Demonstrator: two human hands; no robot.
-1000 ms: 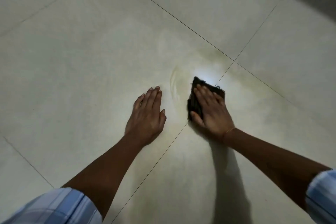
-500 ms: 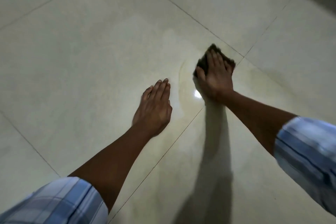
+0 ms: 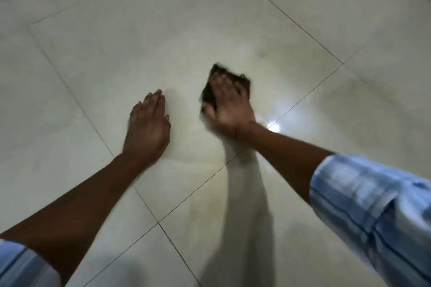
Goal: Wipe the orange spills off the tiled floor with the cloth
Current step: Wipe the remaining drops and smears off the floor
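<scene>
Pale blue checked sleeves (image 3: 373, 205) frame two bare forearms. The left hand (image 3: 148, 128) lies flat, fingers straight and together, on the glossy cream tiled floor (image 3: 116, 53). Just beyond, the right hand (image 3: 229, 105) presses straight fingers onto a crumpled, dark, blurred cloth (image 3: 208, 95), near thin grout lines (image 3: 303, 98).
</scene>
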